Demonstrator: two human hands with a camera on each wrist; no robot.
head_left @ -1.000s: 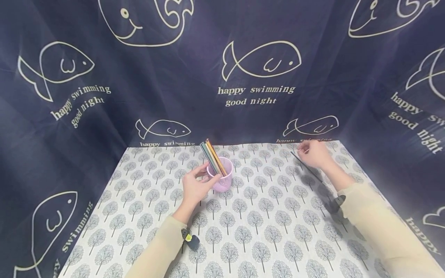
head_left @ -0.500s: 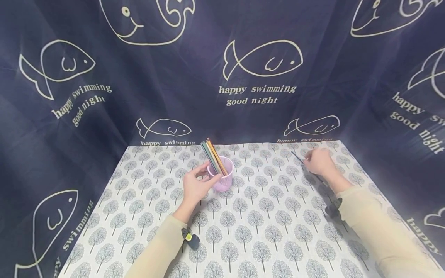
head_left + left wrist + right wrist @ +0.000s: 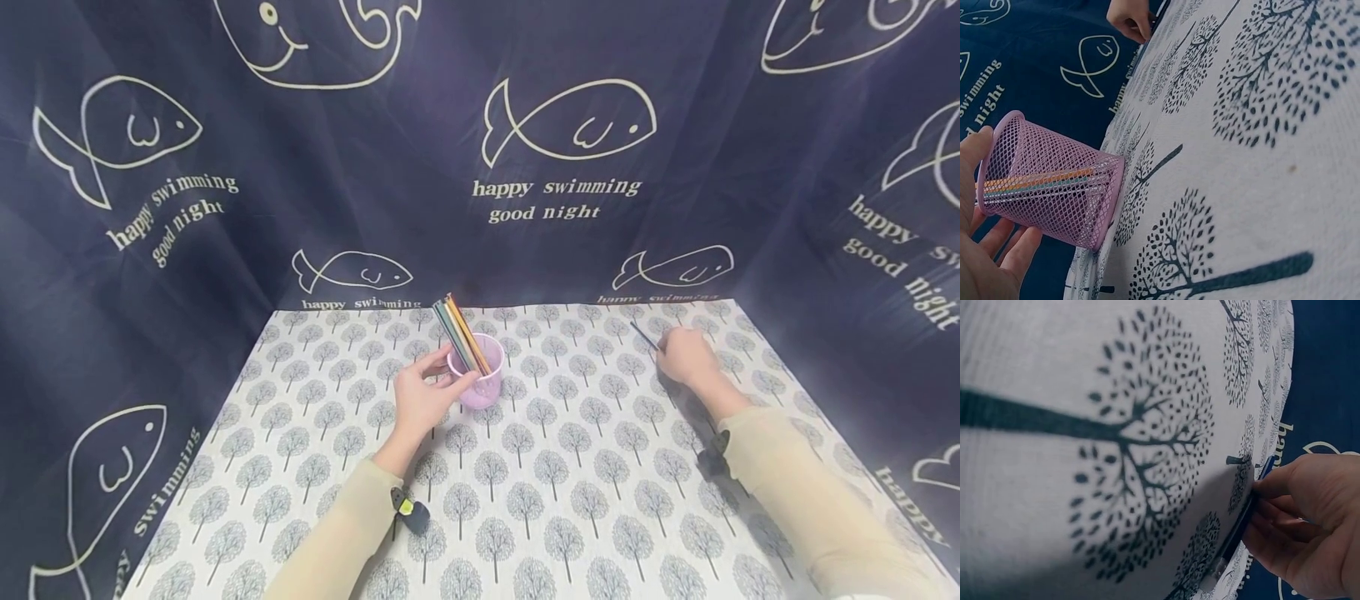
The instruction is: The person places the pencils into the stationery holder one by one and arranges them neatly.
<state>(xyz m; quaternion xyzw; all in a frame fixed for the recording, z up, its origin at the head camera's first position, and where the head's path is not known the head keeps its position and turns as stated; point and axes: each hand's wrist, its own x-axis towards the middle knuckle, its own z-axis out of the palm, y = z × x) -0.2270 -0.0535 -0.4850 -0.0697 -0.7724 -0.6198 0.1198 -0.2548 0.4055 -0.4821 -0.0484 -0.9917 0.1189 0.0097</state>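
My left hand point(image 3: 426, 398) holds a pink mesh pencil cup point(image 3: 486, 393), thumb at the near rim and fingers round its left side. Several coloured pencils point(image 3: 459, 333) lean to the left inside it, orange, teal and pale ones among them. In the left wrist view the cup point(image 3: 1054, 181) stands between thumb and spread fingers. Over at the right, my right hand point(image 3: 687, 360) pinches a slim dark blue pencil point(image 3: 644, 335) low over the tablecloth. The right wrist view shows thumb and fingertips on the pencil point(image 3: 1239, 531); part of it is hidden behind the fingers.
A white cloth with grey tree prints point(image 3: 555, 508) covers the table. Dark blue curtains point(image 3: 420, 183) with fish drawings rise right behind its far edge and along both sides. Each sleeve carries a small dark wrist device point(image 3: 411, 510).
My right hand has come down toward the pencil, moved slightly right and nearer, and taken hold of it. The left hand and the cup have stayed in place.
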